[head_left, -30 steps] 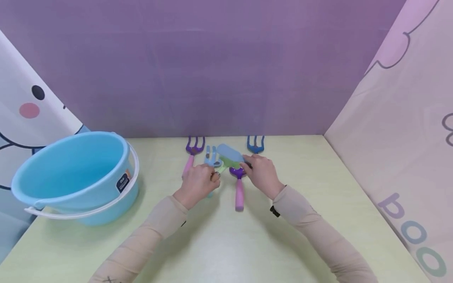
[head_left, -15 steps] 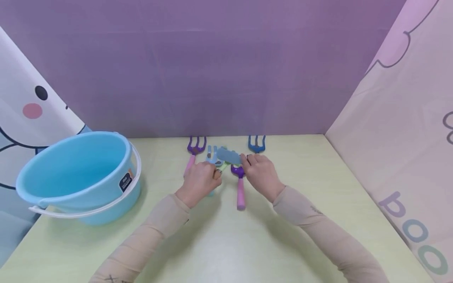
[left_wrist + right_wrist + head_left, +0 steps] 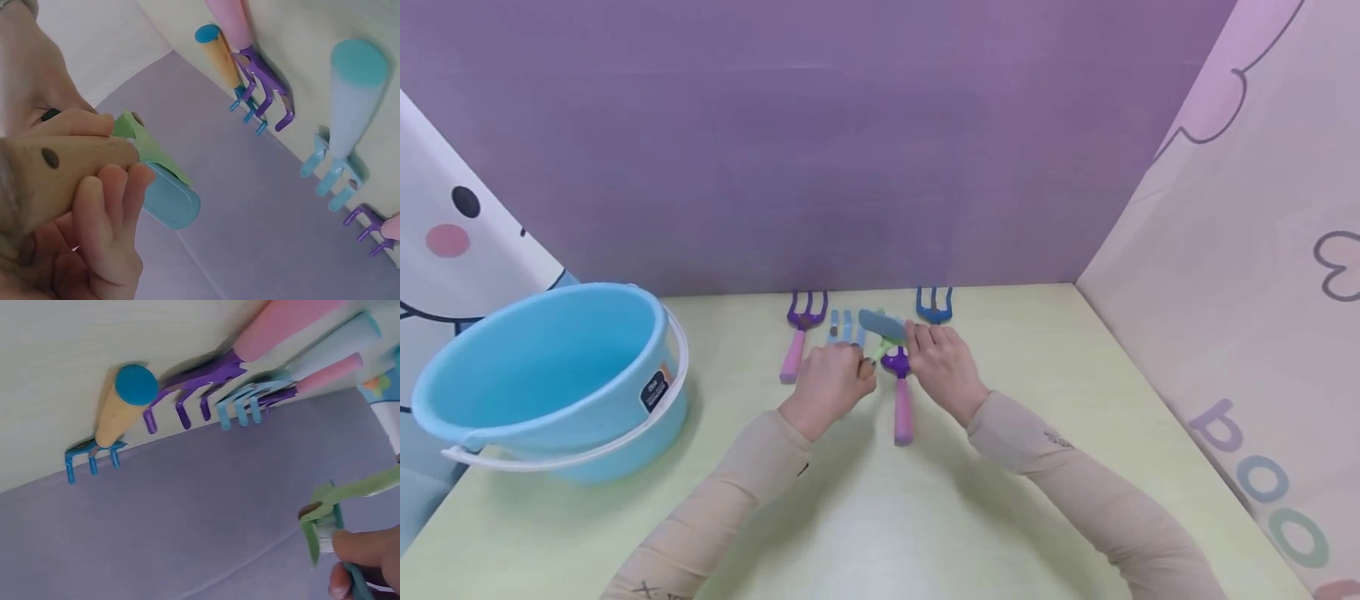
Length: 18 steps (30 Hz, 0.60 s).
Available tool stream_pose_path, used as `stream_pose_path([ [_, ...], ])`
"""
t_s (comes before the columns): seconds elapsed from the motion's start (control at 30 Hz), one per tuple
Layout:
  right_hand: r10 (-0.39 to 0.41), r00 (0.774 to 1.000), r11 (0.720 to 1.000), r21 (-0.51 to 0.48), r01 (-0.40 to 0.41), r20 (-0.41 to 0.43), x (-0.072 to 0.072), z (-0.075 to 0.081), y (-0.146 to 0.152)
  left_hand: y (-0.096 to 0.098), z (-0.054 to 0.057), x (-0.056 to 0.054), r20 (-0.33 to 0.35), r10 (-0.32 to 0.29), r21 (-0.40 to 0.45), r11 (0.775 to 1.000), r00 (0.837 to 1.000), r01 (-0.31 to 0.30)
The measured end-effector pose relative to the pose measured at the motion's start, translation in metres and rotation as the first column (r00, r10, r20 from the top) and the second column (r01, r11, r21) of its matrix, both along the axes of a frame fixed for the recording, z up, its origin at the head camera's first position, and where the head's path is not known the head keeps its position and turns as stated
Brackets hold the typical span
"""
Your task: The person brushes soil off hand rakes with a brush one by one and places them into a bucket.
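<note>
My left hand [image 3: 831, 387] grips the wooden handle [image 3: 69, 172] of a small hand hoe, whose green head [image 3: 147, 144] points away from me. A light blue brush [image 3: 883, 323] is in my right hand [image 3: 943, 367], held between thumb and fingers. Its pale bristles [image 3: 325, 540] are against the green head in the right wrist view. Below both hands lie garden hand rakes: a purple one with a pink handle [image 3: 904, 408], another purple rake [image 3: 793, 354] to the left, a light blue rake [image 3: 847, 327] and a dark blue rake [image 3: 934, 312].
A light blue bucket [image 3: 662, 358] with a white handle [image 3: 572, 458] stands on the left of the pale table [image 3: 880, 533]. A purple backdrop [image 3: 865, 167] closes off the rear edge, and printed cloth walls [image 3: 1240, 275] rise at both sides.
The brush has tipped from showing its broad face to nearly edge-on over the green hoe head. Both hands keep their holds and have shifted only slightly; the head view has turned a little.
</note>
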State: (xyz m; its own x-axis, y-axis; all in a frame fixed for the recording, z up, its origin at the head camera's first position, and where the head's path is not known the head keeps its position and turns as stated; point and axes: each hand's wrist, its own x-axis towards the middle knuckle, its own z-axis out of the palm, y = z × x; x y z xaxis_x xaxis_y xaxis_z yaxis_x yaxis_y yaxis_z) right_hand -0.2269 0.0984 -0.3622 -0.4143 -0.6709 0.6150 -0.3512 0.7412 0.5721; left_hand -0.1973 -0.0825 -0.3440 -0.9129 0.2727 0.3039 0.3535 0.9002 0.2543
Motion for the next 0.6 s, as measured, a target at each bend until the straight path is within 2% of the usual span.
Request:
stream_pose_path([
  [0.1,0.015,1.000,0.999,-0.036,-0.014,0.005,-0.003,-0.003,-0.001,-0.001,0.001,0.000,0.000,0.002,0.000,1.000,1.000,-0.002],
  [0.23,0.046,0.998,0.989,-0.141,-0.041,0.032,-0.007,-0.004,-0.004,-0.002,0.004,0.000,0.006,0.006,0.004,1.000,1.000,-0.006],
  [0.3,0.074,0.996,0.975,-0.212,-0.062,0.050,-0.010,-0.004,-0.006,-0.001,0.005,0.000,0.016,0.014,0.007,1.000,1.000,-0.014],
  [0.4,0.120,0.983,0.943,-0.326,-0.069,0.138,-0.011,-0.004,-0.009,-0.001,0.006,0.000,0.041,0.024,0.008,1.000,0.999,-0.025],
  [0.47,0.149,0.957,0.917,-0.397,-0.038,0.251,-0.011,-0.002,-0.011,-0.002,0.005,0.001,0.050,0.031,0.007,0.999,0.998,-0.032],
  [0.5,0.167,0.932,0.901,-0.434,-0.011,0.323,-0.010,0.000,-0.011,-0.003,0.005,0.001,0.051,0.032,0.005,0.999,0.998,-0.032],
  [0.6,0.228,0.822,0.842,-0.529,0.103,0.522,-0.011,0.005,-0.011,-0.004,0.004,0.002,0.069,0.034,-0.008,0.999,0.997,-0.034],
])
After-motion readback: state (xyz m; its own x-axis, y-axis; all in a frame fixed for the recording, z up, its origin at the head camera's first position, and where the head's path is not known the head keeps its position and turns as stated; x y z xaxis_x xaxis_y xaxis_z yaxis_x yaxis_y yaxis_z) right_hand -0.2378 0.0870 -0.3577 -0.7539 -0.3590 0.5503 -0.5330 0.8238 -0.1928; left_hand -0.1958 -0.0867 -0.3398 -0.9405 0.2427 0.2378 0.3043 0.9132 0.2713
